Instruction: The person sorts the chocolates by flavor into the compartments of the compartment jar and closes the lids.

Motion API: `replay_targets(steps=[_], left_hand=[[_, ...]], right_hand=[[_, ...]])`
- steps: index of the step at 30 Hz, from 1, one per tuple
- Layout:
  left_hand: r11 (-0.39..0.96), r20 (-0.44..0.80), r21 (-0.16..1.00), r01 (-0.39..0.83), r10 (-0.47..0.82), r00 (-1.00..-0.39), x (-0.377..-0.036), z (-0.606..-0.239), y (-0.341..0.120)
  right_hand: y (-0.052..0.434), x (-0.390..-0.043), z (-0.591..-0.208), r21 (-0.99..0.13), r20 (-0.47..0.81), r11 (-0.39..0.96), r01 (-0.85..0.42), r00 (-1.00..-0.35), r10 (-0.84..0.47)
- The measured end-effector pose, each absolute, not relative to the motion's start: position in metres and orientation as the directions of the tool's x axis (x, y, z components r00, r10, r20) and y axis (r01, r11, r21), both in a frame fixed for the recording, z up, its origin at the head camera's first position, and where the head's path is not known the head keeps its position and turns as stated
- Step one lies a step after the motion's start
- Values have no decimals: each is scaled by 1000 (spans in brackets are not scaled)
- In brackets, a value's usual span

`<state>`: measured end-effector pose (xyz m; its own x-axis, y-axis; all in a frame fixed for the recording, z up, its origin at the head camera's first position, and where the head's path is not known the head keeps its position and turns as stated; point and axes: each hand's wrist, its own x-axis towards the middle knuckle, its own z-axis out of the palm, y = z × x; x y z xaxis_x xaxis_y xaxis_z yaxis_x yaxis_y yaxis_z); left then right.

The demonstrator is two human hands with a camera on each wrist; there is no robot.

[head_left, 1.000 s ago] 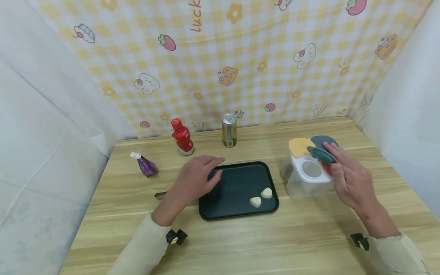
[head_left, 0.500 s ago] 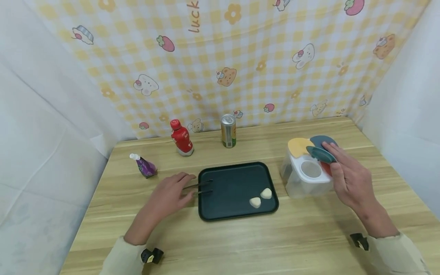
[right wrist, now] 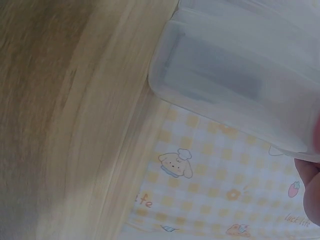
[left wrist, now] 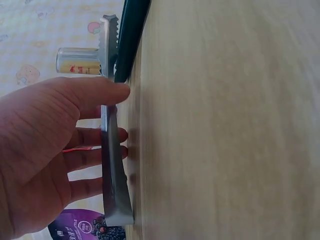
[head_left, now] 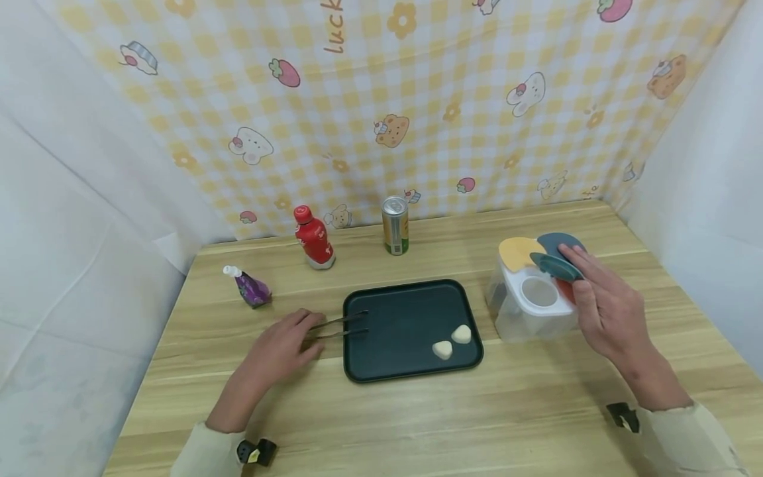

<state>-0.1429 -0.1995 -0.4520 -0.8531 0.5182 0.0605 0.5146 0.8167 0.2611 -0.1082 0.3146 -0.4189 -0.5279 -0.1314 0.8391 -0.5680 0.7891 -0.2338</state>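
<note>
My left hand (head_left: 277, 351) lies low around a pair of metal tongs (left wrist: 111, 165), thumb on one side and fairly straight fingers on the other. The arms of the tongs stand spread, and their serrated tips reach over the left rim of a dark tray (head_left: 405, 368). On the tray's right side sit two small whitish pieces (head_left: 443, 350). My right hand (head_left: 614, 311) holds a raised green flap lid (head_left: 557, 267) between thumb and fingers, on top of a clear container (right wrist: 220, 75). Below that flap a round opening (head_left: 539, 291) shows in the white top.
A yellow lid (head_left: 518, 254) and a blue lid (head_left: 560, 243) cover other parts of the container. Behind the tray stand a red bottle (head_left: 314, 238) and a drink can (head_left: 395, 226). A purple pouch with a white cap (head_left: 252, 289) is at the left.
My left hand has moved left and down from over the tray to around the tongs, uncovering their tips. The right hand stays at the green lid.
</note>
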Motion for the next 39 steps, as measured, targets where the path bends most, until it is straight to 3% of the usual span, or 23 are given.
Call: replay_targets(steps=[16,27,32,39], left_hand=[[851,-10,222,477,491,-871,-144,-448,-198],[839,15,223,496,506,-862,-140,-435,-189],[817,48,203,540,543,-839,-133,-424,-173],[732,84,211,648,647,-758,-123,-423,-149]], right_hand=[[318,-107,-422,-238,824,793,-560,-548,-140],[317,-106,-421,-239,824,784,-572,-548,-148],[317,-106,-420,-241,823,782,-575,-548,-149],[318,-106,-420,-247,818,785,-569,-556,-146]])
